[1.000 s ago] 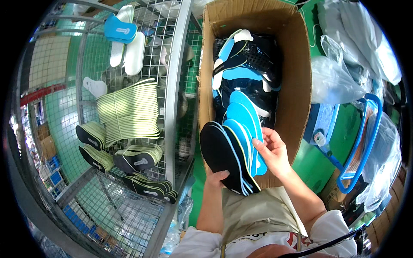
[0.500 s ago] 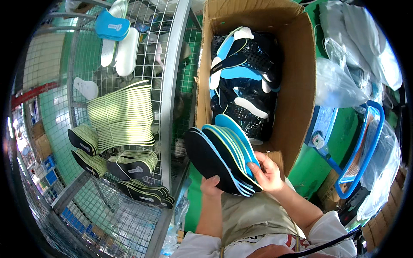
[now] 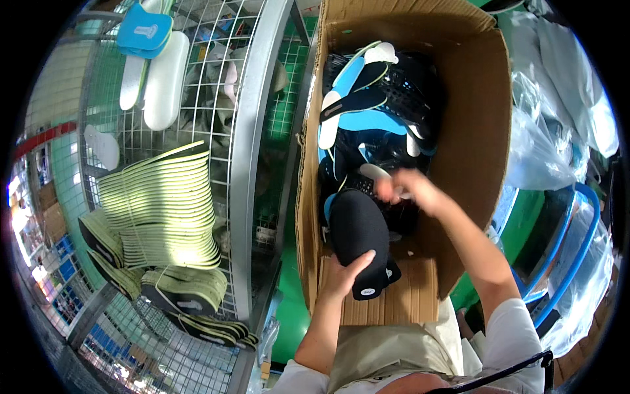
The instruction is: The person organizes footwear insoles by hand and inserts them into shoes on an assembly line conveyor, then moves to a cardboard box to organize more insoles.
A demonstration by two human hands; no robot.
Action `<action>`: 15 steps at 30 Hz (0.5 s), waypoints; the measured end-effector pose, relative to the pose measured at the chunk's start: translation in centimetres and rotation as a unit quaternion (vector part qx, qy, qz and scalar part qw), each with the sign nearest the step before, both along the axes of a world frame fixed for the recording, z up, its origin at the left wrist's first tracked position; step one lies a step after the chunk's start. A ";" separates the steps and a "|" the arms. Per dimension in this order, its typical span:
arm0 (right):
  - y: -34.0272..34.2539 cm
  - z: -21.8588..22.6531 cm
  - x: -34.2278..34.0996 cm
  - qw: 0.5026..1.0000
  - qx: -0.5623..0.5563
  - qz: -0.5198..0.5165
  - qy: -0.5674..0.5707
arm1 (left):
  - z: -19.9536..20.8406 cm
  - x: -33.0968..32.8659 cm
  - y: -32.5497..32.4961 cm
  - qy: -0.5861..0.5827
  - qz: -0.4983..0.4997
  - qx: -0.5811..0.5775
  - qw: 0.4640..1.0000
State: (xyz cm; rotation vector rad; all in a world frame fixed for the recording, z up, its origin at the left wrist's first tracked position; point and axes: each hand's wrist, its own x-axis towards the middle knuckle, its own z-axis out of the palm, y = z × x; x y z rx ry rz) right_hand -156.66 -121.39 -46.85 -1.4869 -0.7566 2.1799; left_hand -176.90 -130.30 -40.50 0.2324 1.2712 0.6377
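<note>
My left hand (image 3: 346,274) is closed on a stack of insoles (image 3: 359,230), thumb across the heel end. Black tops face up, and a bit of blue edge shows at the stack's left side. Over the box, my right hand (image 3: 419,188) is smeared by motion beside a white insole (image 3: 375,172); whether its fingers grip anything is unclear. Inside the tall cardboard box (image 3: 476,131) lies a loose heap of black, blue and white insoles, among them a blue insole (image 3: 374,122) and a black insole (image 3: 353,102).
At the left stands a wire-mesh rack (image 3: 252,151) with a tied, striped pile of insoles (image 3: 157,210) and smaller bundles (image 3: 184,289). Blue insoles (image 3: 144,31) lie higher on it. Right of the box are clear plastic bags (image 3: 541,148) and a blue tubular frame (image 3: 581,253).
The insole stack, held in both hands before, is now in my left hand alone, turned more upright with black tops up. My right hand has left it and moved forward over the box.
</note>
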 end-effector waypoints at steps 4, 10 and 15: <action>7.9 -10.5 -0.9 0.951 -0.013 -0.239 -0.196 | -2.5 0.3 0.4 0.024 -0.010 -0.073 0.997; 12.7 -18.4 -3.3 0.843 0.179 -0.414 -0.294 | -5.0 -1.5 -0.2 0.072 -0.018 -0.088 0.993; 17.4 -19.9 -0.4 0.863 0.284 -0.292 -0.298 | -5.8 -2.1 -0.5 0.022 0.011 -0.117 0.993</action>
